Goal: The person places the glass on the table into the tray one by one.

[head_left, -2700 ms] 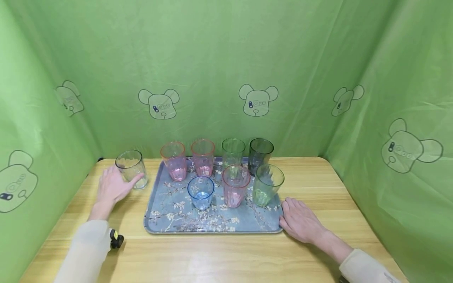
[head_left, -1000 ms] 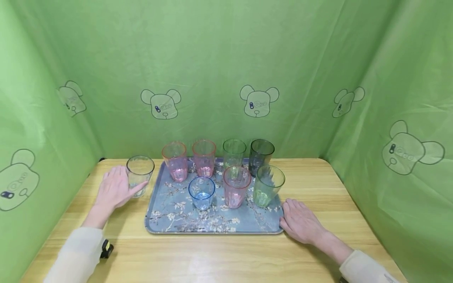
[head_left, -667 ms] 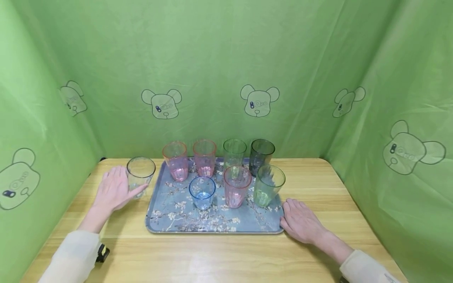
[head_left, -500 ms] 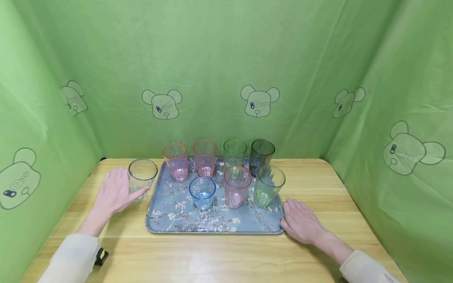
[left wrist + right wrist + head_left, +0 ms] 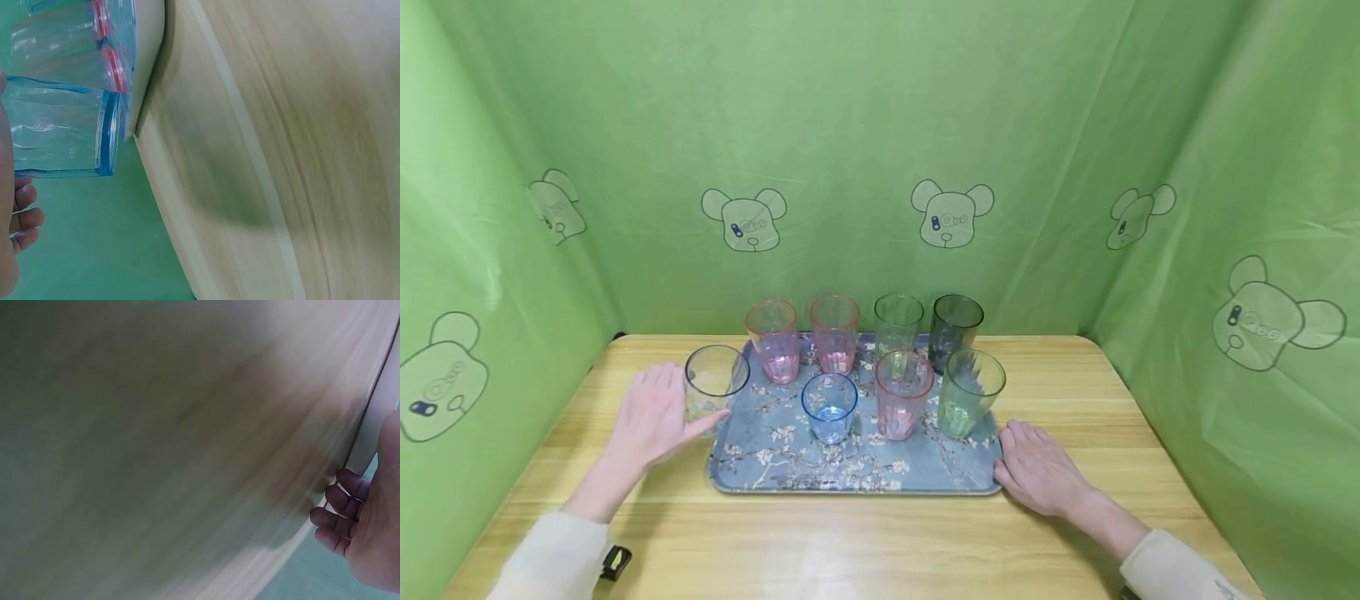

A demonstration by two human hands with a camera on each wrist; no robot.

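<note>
A clear drinking glass with a dark rim [image 5: 716,377] is held in my left hand [image 5: 651,417], thumb on the near side. It stays upright over the tray's left edge. In the left wrist view, the same glass [image 5: 62,128] appears raised a little above the table, and some of the fingers [image 5: 26,219] show beyond it. The blue blossom-patterned tray [image 5: 752,467] carries several coloured glasses. My right hand [image 5: 1037,467] rests on the table against the tray's right edge. In the right wrist view its fingers [image 5: 337,522] are loosely bent beside the tray's side.
On the tray stand pink glasses [image 5: 778,358], a short blue glass [image 5: 830,421], green glasses [image 5: 962,408] and a dark grey glass [image 5: 951,342]. Green cloth walls [image 5: 850,125] enclose the wooden table [image 5: 820,542] at the back and sides.
My left hand has carried the clear glass to the right and nearer, from the table beside the tray to over the tray's left edge. The right hand and tray stay put.
</note>
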